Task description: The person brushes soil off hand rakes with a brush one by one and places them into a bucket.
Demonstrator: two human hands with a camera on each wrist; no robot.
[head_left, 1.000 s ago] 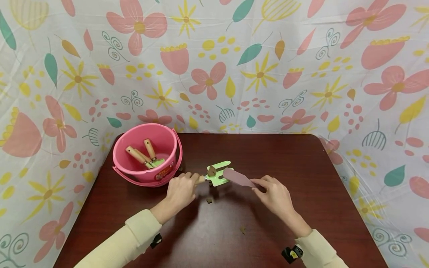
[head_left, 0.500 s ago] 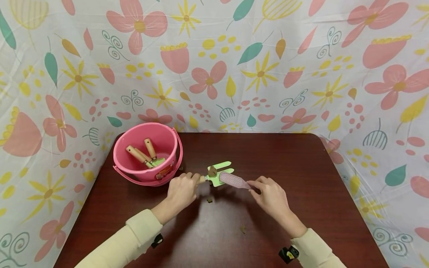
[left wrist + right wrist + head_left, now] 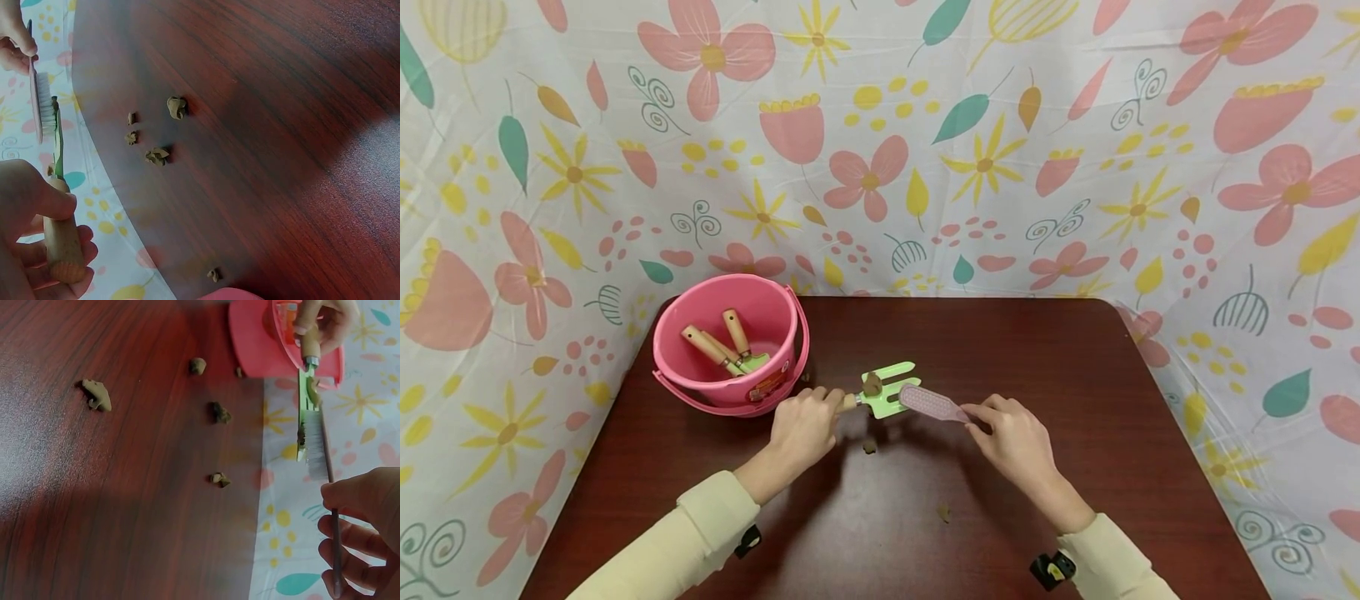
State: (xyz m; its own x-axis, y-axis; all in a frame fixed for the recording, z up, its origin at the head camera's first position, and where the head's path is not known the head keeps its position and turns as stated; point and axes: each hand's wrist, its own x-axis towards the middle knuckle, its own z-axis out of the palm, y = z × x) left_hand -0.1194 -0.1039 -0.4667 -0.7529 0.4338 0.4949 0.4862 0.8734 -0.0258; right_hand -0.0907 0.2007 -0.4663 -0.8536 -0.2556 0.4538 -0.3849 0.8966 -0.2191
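My left hand [image 3: 805, 427] grips the wooden handle [image 3: 64, 250] of a small green garden fork [image 3: 886, 402], held above the table with its tines pointing right. A brown clump [image 3: 872, 384] clings to the fork near the base of its tines. In my right hand [image 3: 1011, 437] is a pinkish-purple brush [image 3: 931, 403], pinched by its thin handle [image 3: 337, 550]. Its white bristles [image 3: 316, 444] face the fork and touch or nearly touch the tines, as the right wrist view shows. The brush back hides part of the tines in the head view.
At the back left stands a pink bucket [image 3: 730, 333] holding several wooden-handled tools [image 3: 711, 350]. Brown crumbs lie on the dark wooden table [image 3: 1037, 350], among them one clump [image 3: 177, 107] below the fork and another piece [image 3: 943, 513] nearer the front. A flowered cloth [image 3: 880, 100] hangs behind.
The brush has moved left along the fork and then back right toward the tine tips, its back tilting to a new angle. The left hand and fork have barely shifted.
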